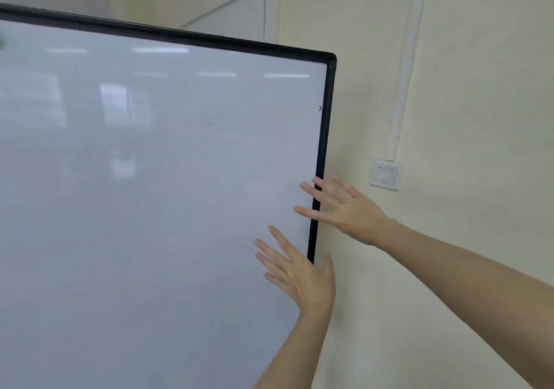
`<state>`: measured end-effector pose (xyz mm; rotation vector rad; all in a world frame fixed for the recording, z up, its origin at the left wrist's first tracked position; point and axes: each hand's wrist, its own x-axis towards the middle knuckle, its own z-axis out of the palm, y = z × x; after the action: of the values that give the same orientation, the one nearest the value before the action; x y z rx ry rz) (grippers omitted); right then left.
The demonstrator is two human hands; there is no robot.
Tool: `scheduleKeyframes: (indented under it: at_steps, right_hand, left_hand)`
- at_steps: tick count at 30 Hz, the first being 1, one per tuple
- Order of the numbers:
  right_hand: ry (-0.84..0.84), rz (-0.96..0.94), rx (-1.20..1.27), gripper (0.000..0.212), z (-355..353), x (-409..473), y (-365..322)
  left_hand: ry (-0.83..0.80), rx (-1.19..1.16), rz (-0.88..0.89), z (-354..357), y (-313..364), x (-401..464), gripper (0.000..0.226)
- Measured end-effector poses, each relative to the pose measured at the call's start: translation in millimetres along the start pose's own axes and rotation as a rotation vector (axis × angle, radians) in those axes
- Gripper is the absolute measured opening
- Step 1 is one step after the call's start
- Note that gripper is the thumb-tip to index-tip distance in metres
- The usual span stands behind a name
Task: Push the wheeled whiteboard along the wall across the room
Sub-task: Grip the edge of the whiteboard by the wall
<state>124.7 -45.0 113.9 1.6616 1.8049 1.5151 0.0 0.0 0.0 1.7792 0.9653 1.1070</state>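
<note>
— Nearest the camera?
— Left hand [302,274], fingers spread and flat, laid over the lower right part of the whiteboard [156,178], thumb by the black frame [325,136] edge. Gripping nothing.
— And a little above?
— Right hand [347,205], also splayed wide, reaching across the frame's right edge, fingertips [299,208] over the white panel. Hard to tell whether touching or just off it.
— Whereabouts of the whiteboard?
— Filling the left and middle of the view, tilted in the picture, glossy face reflecting ceiling lights, right edge just beside the cream wall [464,73]. Wheels out of view.
— Farther back?
— White wall switch [386,174] to the right of the hands, a white cable conduit [409,67] rising from it. Beyond the top corner, a pale door [236,13], blurred.
</note>
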Motion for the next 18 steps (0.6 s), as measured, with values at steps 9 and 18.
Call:
scheduleKeyframes:
  at_steps: [9, 18]
  right_hand:
    - [0.381, -0.361, -0.028, 0.051, 107, 51, 31]
    - [0.633, -0.500, -0.033, 0.036, 130, 77, 46]
  left_hand:
    - [0.421, 0.084, -0.076, 121, 1, 78, 0.154]
    - [0.616, 0.003, -0.147, 155, 0, 114, 0.149]
